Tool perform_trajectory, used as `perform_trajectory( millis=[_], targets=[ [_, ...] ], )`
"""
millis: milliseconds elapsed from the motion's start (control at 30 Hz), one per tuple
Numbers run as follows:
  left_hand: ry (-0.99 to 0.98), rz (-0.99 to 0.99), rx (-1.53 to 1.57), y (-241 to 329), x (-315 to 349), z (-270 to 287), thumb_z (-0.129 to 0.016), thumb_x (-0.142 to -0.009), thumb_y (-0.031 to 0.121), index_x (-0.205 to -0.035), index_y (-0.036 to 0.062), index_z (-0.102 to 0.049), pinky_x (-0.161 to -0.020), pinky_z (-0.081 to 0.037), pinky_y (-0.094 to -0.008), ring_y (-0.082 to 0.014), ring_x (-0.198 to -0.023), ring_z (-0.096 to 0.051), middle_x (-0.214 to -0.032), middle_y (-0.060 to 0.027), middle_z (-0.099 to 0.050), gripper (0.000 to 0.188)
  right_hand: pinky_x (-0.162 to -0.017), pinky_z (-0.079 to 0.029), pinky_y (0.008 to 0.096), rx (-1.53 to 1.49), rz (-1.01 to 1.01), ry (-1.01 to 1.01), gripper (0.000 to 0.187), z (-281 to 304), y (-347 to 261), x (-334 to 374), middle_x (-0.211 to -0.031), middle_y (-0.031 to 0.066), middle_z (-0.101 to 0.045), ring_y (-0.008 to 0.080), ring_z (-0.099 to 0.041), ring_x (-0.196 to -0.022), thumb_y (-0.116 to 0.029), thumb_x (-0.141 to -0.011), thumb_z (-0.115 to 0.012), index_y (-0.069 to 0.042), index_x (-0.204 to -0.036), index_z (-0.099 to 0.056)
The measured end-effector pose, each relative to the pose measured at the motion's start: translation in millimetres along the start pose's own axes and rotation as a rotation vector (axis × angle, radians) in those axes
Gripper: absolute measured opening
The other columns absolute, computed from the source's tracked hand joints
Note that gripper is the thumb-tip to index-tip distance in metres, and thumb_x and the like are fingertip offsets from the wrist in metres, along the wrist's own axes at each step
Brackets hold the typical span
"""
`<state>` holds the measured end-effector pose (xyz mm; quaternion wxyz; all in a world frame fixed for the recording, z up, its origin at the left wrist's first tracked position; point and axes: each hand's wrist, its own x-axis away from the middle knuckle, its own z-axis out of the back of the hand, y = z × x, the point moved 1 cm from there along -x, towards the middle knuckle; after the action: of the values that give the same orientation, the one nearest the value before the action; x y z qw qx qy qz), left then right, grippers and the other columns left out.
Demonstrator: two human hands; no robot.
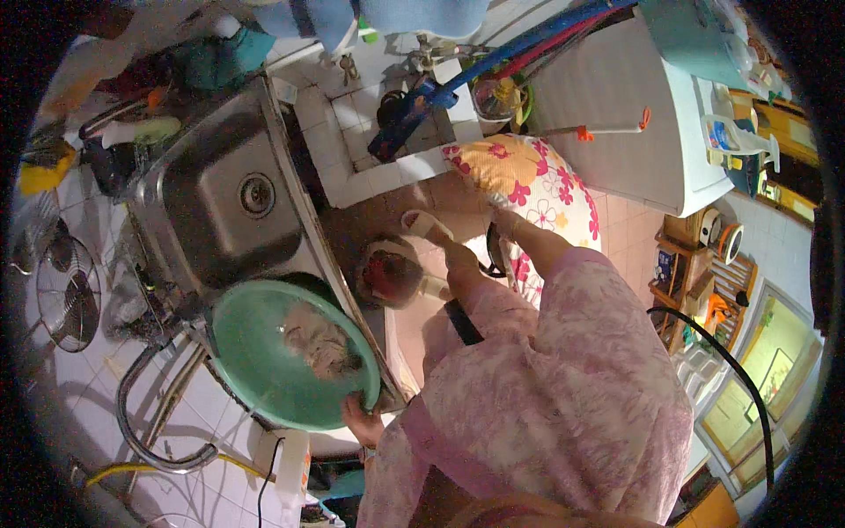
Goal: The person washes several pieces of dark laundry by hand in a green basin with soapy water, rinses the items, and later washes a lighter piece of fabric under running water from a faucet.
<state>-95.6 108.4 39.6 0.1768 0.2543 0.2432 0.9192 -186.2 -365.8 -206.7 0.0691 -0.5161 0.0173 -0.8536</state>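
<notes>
A large round green basin (264, 378) stands tilted at the near end of the metal sink unit, partly over its edge. Inside it, a crumpled grey-brown mass (324, 341) lies in what looks like water; I cannot make out its kind. My left hand (361, 421) grips the basin's near rim, fingers curled over it. The left sleeve is pale pink and patterned. Beyond the basin, the steel sink (220, 189) shows its bare bowl and round drain (257, 195). My right hand does not show.
A curved metal tap pipe (132, 422) and a white jug (293, 475) stand close to the basin. A wire-guarded fan (66, 295) is at the left. By my legs are a round bucket (387, 271) and a flowered cloth-covered thing (550, 189). A white appliance (616, 106) stands far right.
</notes>
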Motion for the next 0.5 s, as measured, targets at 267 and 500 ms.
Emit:
perform_trajectory(
  millis=[267,500],
  targets=[
    [-0.017,0.211,0.164,-30.5,1.2,-12.7,-0.062,-0.057,0.002,-0.095,-0.0006,-0.046,-0.065,-0.037,-0.0437,-0.0385,-0.080,-0.045,-0.091,-0.0201,-0.046,0.040,-0.071,-0.040,0.0330,0.002,-0.022,0.041,0.019,38.7,11.1,39.6,-0.087,0.0088,-0.057,0.0212,-0.052,-0.084,-0.017,-0.071,-0.050,-0.010,-0.084,-0.061],
    [0.129,-0.132,-0.175,10.8,-13.2,-6.7,-0.062,-0.056,0.000,-0.091,0.0026,-0.047,-0.067,-0.038,-0.0418,-0.0351,-0.081,-0.046,-0.091,-0.0153,-0.049,0.038,-0.067,-0.042,0.0322,0.149,0.209,-0.112,0.019,66.9,-4.4,164.0,-0.084,0.0085,-0.059,0.0204,-0.054,-0.080,-0.015,-0.071,-0.050,-0.010,-0.085,-0.061]
  ],
)
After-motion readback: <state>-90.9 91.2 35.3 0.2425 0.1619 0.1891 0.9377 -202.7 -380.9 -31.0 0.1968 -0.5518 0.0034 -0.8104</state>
